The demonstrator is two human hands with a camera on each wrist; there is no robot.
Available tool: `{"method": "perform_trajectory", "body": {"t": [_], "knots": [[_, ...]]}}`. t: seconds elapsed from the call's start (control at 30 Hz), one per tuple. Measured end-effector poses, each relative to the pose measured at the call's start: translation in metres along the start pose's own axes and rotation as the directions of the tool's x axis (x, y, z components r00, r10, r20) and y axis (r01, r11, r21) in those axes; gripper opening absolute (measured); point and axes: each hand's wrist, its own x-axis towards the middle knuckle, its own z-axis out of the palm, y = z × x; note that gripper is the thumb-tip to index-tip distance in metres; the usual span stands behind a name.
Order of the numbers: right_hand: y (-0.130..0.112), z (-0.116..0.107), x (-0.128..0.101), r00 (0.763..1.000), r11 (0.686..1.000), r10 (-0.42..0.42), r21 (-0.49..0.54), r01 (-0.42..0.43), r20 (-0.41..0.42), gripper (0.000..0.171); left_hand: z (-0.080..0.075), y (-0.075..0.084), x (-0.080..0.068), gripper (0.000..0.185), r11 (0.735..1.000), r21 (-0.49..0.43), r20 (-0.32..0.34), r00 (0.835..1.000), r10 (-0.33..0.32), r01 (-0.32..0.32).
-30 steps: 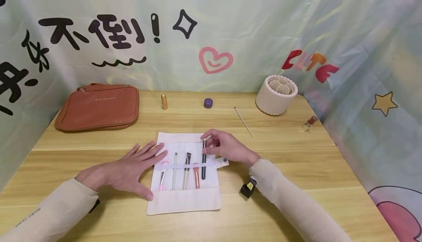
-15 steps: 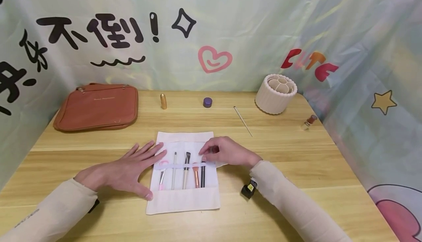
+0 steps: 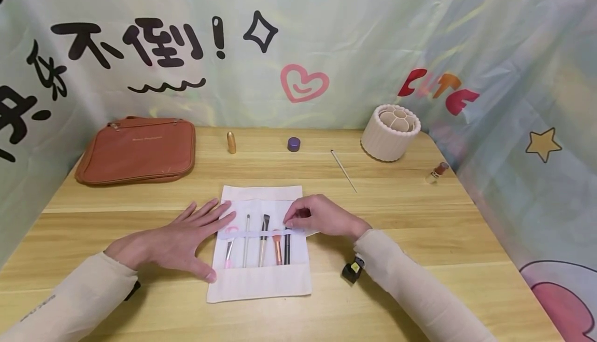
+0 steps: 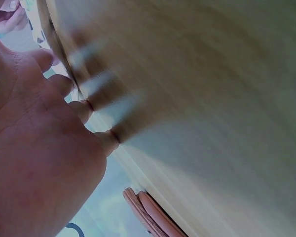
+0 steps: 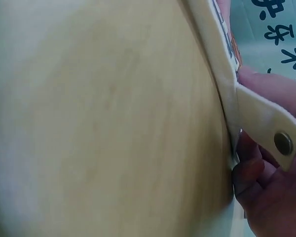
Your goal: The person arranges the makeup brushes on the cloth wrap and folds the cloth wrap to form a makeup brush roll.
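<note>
A white fabric brush roll (image 3: 261, 283) lies unrolled on the table. A lilac elastic band (image 3: 254, 234) crosses several makeup brushes, among them a dark angled brush (image 3: 265, 223), a copper-coloured brush (image 3: 278, 251) and a small pink-handled brush (image 3: 228, 254). My left hand (image 3: 182, 246) is spread, fingertips and thumb on the roll's left edge. My right hand (image 3: 326, 216) pinches the upper end of a slim black makeup stick (image 3: 287, 251), which sits under the band at the right; its top is hidden by my fingers. The roll's snap tab (image 5: 271, 126) shows beside my right hand in the right wrist view.
A brown zip case (image 3: 140, 150) lies at the back left. Along the back stand a gold bullet-shaped tube (image 3: 231, 143), a purple cap (image 3: 294, 144) and a ribbed cream holder (image 3: 391, 133). A thin white stick (image 3: 343, 171) and a lipstick (image 3: 437, 173) are at the right.
My right hand has moved toward me, pushing the black stick down through the band until its lower end reaches the bottom pocket's edge. My left hand has stayed put.
</note>
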Motion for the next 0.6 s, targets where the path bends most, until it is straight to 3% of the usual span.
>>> {"method": "perform_trajectory", "body": {"t": [0.13,0.23,0.43,0.5,0.6], "knots": [[0.004,-0.014,-0.003,0.999,0.999,0.015,0.031,-0.014,-0.048,0.014,-0.001,0.0,0.001,0.124,1.0,0.01,0.002,1.0,0.003,-0.003],[0.008,-0.035,-0.004,0.987,0.997,0.055,0.063,-0.046,-0.153,0.022,-0.002,0.0,0.002,0.124,1.0,0.01,0.001,1.0,0.004,-0.004],[0.022,-0.074,-0.007,0.9,0.983,0.183,0.105,-0.154,-0.395,0.032,-0.002,0.0,0.001,0.124,1.0,0.009,0.004,1.0,0.003,-0.003],[0.028,-0.081,-0.009,0.877,0.977,0.211,0.087,-0.193,-0.432,0.034,-0.001,-0.001,0.0,0.124,1.0,0.01,0.005,1.0,0.006,-0.006],[0.036,-0.087,-0.011,0.864,0.969,0.232,0.033,-0.243,-0.448,0.039,-0.001,-0.002,0.0,0.124,1.0,0.008,0.002,1.0,0.012,-0.012]]}}
